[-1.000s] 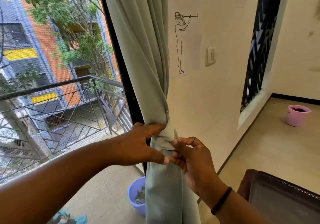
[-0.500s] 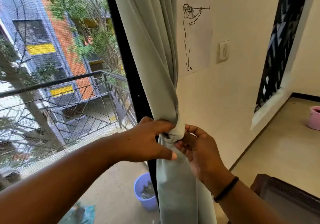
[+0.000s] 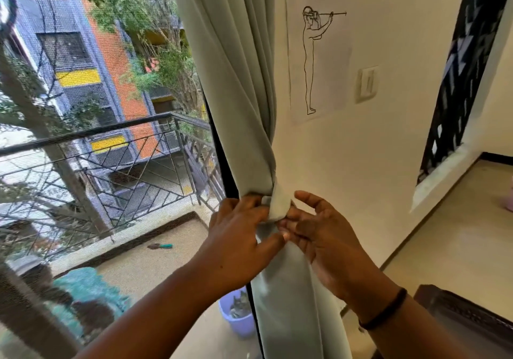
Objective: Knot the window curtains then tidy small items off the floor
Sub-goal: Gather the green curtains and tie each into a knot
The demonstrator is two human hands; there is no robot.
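Both forearms are showing bare — no sleeves reaching them — and the right wrist is wearing a thin black band (image 3: 384,309), sitting just behind the right hand (image 3: 324,236).

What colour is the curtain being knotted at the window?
Pale grey-green, plain with no pattern, the curtain shows in the head view.

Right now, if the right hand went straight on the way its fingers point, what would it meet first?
The right hand points up and left, so it would meet the curtain knot first; its fingertips already seem to touch the fabric beside the left hand, though depth is unclear.
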